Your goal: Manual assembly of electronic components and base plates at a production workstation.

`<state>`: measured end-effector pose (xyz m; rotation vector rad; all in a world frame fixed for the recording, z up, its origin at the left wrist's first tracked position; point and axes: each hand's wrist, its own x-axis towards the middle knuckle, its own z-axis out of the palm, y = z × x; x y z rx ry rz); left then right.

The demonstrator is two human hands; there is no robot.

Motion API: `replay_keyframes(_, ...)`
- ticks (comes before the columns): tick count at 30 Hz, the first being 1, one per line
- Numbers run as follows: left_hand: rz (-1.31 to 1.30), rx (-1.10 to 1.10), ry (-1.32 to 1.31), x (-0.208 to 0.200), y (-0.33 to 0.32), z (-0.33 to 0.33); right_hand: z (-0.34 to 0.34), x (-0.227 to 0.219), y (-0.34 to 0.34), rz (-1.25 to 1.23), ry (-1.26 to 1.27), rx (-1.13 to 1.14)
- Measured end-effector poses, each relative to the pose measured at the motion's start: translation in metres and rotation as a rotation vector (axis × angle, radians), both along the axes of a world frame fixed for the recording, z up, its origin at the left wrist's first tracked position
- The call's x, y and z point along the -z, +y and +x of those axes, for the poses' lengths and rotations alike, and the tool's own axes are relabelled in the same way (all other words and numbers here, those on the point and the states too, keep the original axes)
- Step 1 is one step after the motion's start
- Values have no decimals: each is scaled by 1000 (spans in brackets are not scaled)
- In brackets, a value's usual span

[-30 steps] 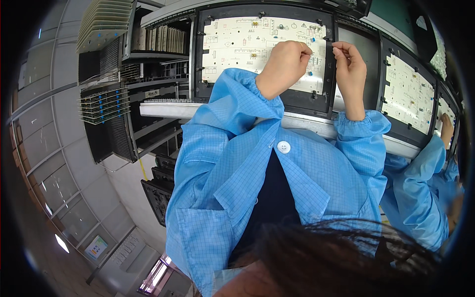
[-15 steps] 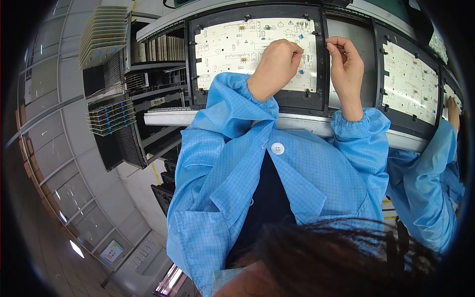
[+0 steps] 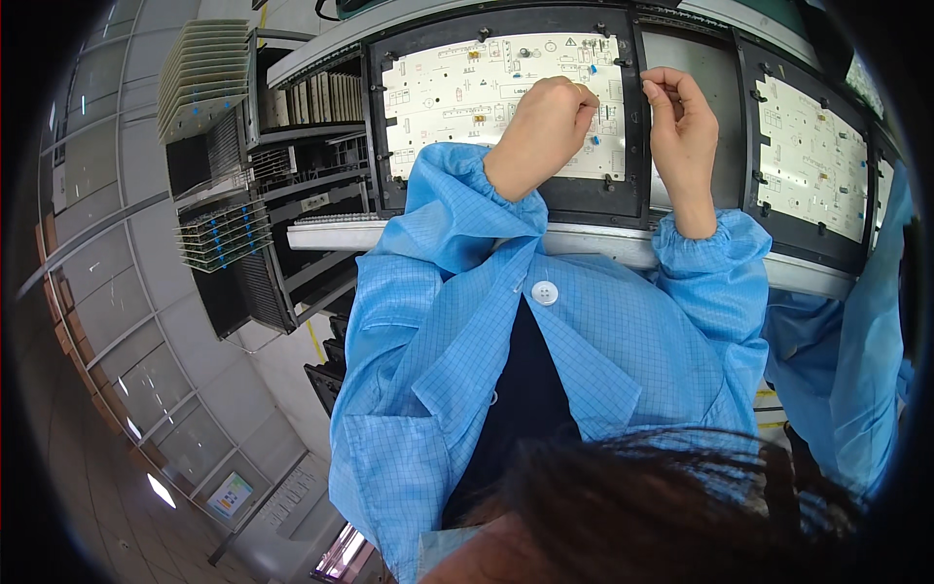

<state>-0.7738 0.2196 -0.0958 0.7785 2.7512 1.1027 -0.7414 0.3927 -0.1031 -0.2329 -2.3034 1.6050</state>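
Observation:
A white circuit board (image 3: 443, 83) with printed outlines and a few blue and orange parts is clamped in a black frame (image 3: 646, 175) in front of me. My left hand (image 3: 545, 134) is over the right half of this board, its fingers curled closed and the tips turned right. Whatever those fingers hold, if anything, is hidden. Just past the frame's right edge, my right hand (image 3: 684, 146) is raised with thumb and forefinger pinched together. Anything between its tips is too small to make out. The two hands are apart.
A second framed board (image 3: 812, 161) sits on the line to the right, beside a co-worker's blue sleeve (image 3: 871, 321). Racks of upright boards (image 3: 321, 100) and stacked boards (image 3: 226, 236) stand to the left. A metal rail (image 3: 336, 236) runs along my side.
My hands keep nearly the same pose and place. At the right, the co-worker's arm has shifted and their hand no longer shows. The surroundings have moved slightly in the picture.

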Motion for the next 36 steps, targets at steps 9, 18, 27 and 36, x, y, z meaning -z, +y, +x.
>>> replay_keyframes(9,-124,80,107,-6,10,2,0,2,-1,-89,-68,6)
replay_keyframes(18,-11,169,168,4,-5,-17,1,4,-5,-212,-307,-113)
replay_keyframes(27,-28,121,171,7,-16,-21,2,-4,-25,239,-240,-96)
replay_keyframes(36,284,-191,39,-16,-46,-10,-2,-12,-30,397,-337,-69)
